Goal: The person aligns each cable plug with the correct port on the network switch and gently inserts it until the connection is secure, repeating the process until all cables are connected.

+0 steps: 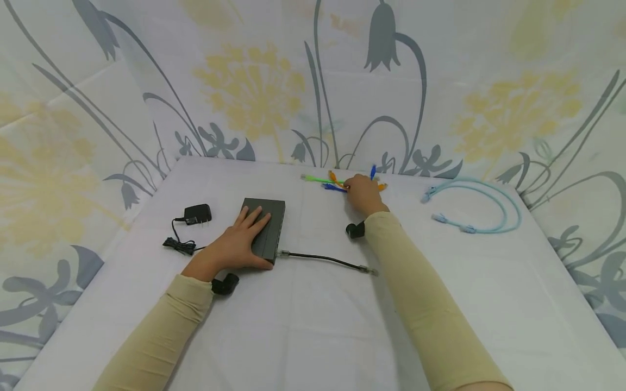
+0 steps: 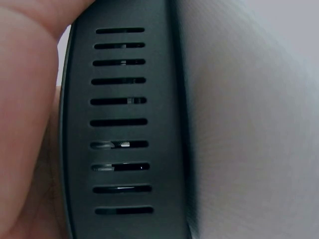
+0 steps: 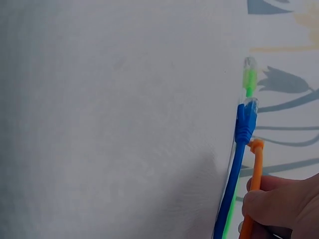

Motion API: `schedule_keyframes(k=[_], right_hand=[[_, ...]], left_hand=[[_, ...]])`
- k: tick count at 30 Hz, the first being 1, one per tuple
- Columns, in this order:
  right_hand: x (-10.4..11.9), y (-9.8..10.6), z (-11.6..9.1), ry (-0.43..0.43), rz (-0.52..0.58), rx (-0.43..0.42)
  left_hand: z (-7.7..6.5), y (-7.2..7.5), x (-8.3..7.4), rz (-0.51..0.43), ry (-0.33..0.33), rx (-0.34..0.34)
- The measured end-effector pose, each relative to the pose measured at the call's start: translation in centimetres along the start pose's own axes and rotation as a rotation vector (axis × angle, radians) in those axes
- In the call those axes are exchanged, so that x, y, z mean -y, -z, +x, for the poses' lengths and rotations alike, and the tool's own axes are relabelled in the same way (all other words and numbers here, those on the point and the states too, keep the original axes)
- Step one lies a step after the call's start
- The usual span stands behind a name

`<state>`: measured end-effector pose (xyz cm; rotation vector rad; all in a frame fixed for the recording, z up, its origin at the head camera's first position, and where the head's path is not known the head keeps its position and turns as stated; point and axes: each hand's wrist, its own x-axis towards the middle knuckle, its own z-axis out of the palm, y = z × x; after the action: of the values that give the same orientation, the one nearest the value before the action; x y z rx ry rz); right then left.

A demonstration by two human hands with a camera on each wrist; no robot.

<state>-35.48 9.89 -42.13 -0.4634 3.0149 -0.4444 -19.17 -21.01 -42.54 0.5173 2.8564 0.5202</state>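
My left hand point(image 1: 236, 244) rests on a dark grey network switch point(image 1: 270, 228), fingers spread straight over its top and thumb along the near edge. The left wrist view shows the slotted side of the switch point(image 2: 119, 122) close up. A short black network cable point(image 1: 325, 257) runs from the switch's right side, its other plug on the table. At the back, my right hand point(image 1: 365, 194) pinches an orange network cable point(image 3: 257, 172) between thumb and fingers. Beside it lie a blue network cable point(image 3: 238, 164) and a green one point(image 1: 315, 178), both partly hidden by the hand.
A black power adapter point(image 1: 197, 214) with a bundled cord point(image 1: 181, 246) lies left of the switch. To the right, a light blue network cable point(image 1: 508, 209) is looped on the white-covered table point(image 1: 332, 326). A flower-patterned cloth point(image 1: 313, 81) hangs behind the table.
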Motion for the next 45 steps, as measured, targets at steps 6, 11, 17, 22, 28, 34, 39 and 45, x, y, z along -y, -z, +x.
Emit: schedule_keyframes(k=[6,11,17,22,28,34,39,45], right_hand=[[0.4,0.3,-0.7,0.028,0.05,-0.018],[0.6,0.7,-1.3,0.049,0.076,-0.026],[0.4,0.8,-1.5,0.069,0.064,-0.016],[0.2,0.9,-1.5,0.055,0.062,0.003],[0.0,1.0,-1.7,0.009,0.066,0.029],[0.1,1.5,-2.2,-0.013,0.064,0.01],[0.0,1.6,-2.5,0.013,0.053,0.001],[-0.4,1.3,-2.9,0.029,0.08,0.054]], left_hand=[[-0.1,0.2,0.0,-0.003,-0.003,0.007],[0.0,0.3,0.0,-0.006,-0.006,0.0],[0.0,0.2,0.0,-0.01,-0.009,0.001],[0.1,0.2,0.1,-0.008,-0.013,0.0],[-0.1,0.2,0.0,-0.012,-0.013,0.004],[0.0,0.3,0.0,-0.008,-0.022,-0.007],[0.1,0.3,0.0,-0.003,-0.026,-0.008],[-0.1,0.1,0.1,-0.008,-0.02,-0.002]])
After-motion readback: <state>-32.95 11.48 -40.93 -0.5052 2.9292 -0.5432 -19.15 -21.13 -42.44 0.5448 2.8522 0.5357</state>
